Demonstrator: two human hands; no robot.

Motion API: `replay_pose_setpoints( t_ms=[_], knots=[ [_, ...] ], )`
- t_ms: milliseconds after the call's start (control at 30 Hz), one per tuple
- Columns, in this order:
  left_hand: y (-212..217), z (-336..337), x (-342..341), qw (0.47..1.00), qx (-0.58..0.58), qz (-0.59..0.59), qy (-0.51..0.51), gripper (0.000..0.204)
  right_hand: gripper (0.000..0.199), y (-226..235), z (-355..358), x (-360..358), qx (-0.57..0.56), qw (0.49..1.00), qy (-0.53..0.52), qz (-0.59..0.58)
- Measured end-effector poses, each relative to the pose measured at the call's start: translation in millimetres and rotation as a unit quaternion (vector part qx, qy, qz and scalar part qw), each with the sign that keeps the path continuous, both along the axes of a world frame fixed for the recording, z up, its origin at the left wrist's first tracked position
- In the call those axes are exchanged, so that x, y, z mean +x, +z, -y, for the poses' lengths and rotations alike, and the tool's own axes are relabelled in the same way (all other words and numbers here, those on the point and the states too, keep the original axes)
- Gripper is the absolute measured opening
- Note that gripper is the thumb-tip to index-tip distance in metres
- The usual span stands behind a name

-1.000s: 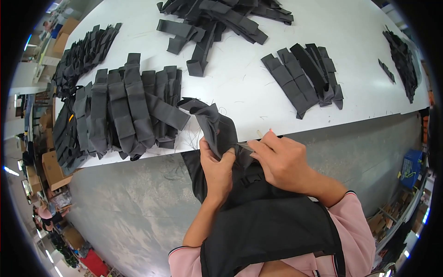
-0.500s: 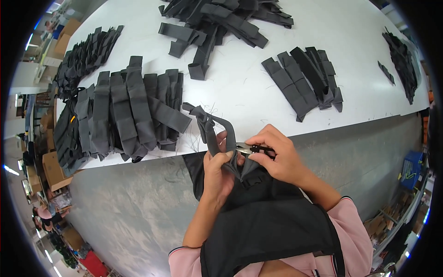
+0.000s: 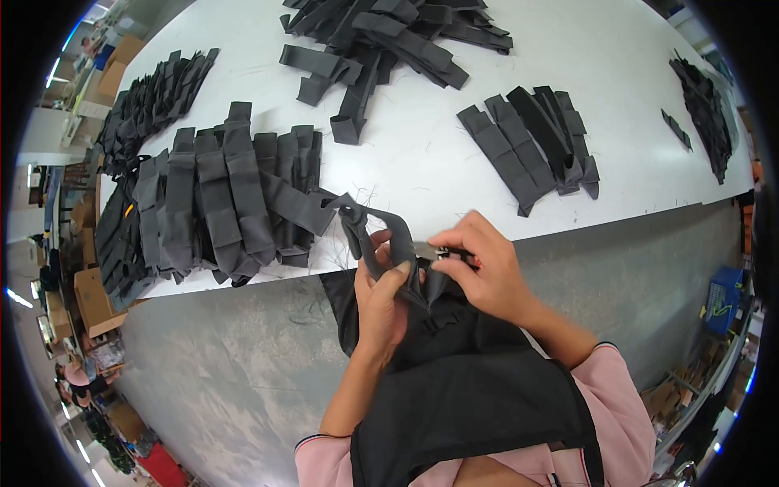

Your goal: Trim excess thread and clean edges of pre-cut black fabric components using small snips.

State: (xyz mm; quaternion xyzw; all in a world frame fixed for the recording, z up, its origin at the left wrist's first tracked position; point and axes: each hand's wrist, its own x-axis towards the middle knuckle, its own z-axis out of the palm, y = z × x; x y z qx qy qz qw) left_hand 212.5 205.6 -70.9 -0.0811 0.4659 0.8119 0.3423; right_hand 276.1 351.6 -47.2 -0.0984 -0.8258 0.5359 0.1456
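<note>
Head view: the left hand [image 3: 381,304] has its grip closed around a dark grey fabric strap piece [image 3: 381,235], pinching it between thumb and fingers just off the near edge of the white bench [image 3: 422,154]. The right hand [image 3: 487,272] is closed on a small pair of thread snips [image 3: 442,253] with a metal tip and a trace of red at the handle, and the tip meets the strap right beside the left thumb. The strap's free end curls up and away from the grip toward the bench.

As a judgement of progress: this one piece is mid-trim, held up for the snips rather than laid down. To the left of the grip, on the bench, lies a large overlapped row of like strap pieces [image 3: 219,203], with another fanned row [image 3: 154,105] further out. Beyond the grip, at the far side, sits a loose tangled heap [image 3: 389,40], and to the right a smaller fanned group [image 3: 535,142] and a dark pile [image 3: 706,105] at the far right edge. Which stacks are finished and which wait cannot be told from the pieces themselves; the neat rows look handled, the loose heap looks untouched. Stray thread bits dot the bench near the grip. A black apron [image 3: 471,406] hangs below the hands.
</note>
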Motion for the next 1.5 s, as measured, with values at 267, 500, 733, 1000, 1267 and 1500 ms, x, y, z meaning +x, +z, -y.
replay_pose_setpoints(
  t_ms=[267,500,733,1000,1267,1500],
  knots=[
    [-10.3,7.4,-7.1,0.998,0.065,-0.023,-0.016,0.066,0.021,-29.4,36.0,-13.6,-0.337,0.941,-0.017,-0.039],
    [-21.5,12.6,-18.9,0.960,0.268,0.086,0.002,0.060,0.021,-35.3,43.3,11.8,-0.165,0.986,-0.001,-0.007],
    [-21.8,11.8,-23.2,0.957,0.273,0.096,0.015,0.056,0.028,-20.1,38.2,20.1,0.014,0.999,0.025,-0.014],
    [-19.2,11.8,-18.6,0.965,0.245,0.093,0.026,0.058,0.031,-23.5,42.0,15.5,0.112,0.987,0.055,-0.104],
    [-15.9,13.0,-17.4,0.974,0.203,0.093,0.042,0.057,0.029,-18.8,41.9,22.5,0.121,0.986,0.031,-0.114],
    [-11.8,12.4,-16.9,0.982,0.170,0.074,0.025,0.059,0.028,-21.3,43.5,24.3,0.163,0.981,0.028,-0.101]
  ],
)
